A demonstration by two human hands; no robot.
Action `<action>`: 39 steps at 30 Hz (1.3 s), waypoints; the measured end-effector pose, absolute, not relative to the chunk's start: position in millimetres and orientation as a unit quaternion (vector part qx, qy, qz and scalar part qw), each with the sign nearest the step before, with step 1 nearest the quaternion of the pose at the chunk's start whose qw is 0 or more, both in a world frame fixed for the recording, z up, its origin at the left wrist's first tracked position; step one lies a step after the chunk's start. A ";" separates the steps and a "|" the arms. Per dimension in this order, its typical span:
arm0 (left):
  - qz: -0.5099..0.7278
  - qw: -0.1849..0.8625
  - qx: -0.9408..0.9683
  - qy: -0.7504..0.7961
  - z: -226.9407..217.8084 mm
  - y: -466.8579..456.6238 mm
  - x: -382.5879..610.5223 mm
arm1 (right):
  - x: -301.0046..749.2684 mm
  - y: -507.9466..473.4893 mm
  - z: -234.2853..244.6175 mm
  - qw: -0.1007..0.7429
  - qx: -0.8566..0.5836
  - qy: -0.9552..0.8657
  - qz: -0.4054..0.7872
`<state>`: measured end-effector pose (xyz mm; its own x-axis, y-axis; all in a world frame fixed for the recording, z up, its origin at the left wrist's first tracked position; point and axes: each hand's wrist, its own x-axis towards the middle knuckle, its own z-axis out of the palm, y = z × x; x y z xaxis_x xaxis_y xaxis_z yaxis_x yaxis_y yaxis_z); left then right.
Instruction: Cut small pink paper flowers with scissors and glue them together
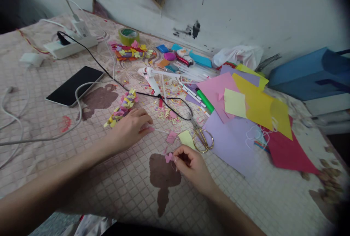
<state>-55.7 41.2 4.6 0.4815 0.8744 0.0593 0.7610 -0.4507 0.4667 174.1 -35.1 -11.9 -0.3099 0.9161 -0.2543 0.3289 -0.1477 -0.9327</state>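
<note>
My right hand [193, 166] pinches a small pink paper flower [168, 157] between thumb and forefinger, above a dark brown patch on the tabletop. A thin strand shows by these fingertips. To the left, my left hand [132, 126] is closed at the fingertips on a white string [162, 130], with a bit of pink paper beside the thumb. The string runs rightward toward a pink paper square [171, 137] and a pale yellow paper piece [187, 139]. Behind my left hand lies a garland of yellow, pink and purple paper flowers [124, 106].
Gold-handled scissors [202, 139] lie right of the paper pieces. A white glue gun [151, 79] stands among paper scraps, its black cord crossing the table. Coloured sheets [262, 108] cover the right side. A tablet [75, 86], power strip [71, 46] and green tape roll [129, 36] are at left.
</note>
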 end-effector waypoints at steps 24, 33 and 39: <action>0.242 0.595 0.645 0.413 12.0 35.4 -41.6 | 176.6 -29.4 -12.7 0.326 -0.500 -0.476 0.646; 0.252 0.804 0.409 0.350 -2.2 11.8 -14.1 | 157.6 -30.0 -8.0 0.412 -0.462 -0.364 0.696; 0.260 0.793 0.434 0.341 -6.5 7.3 -12.5 | 152.3 -31.3 -12.2 0.409 -0.476 -0.385 0.677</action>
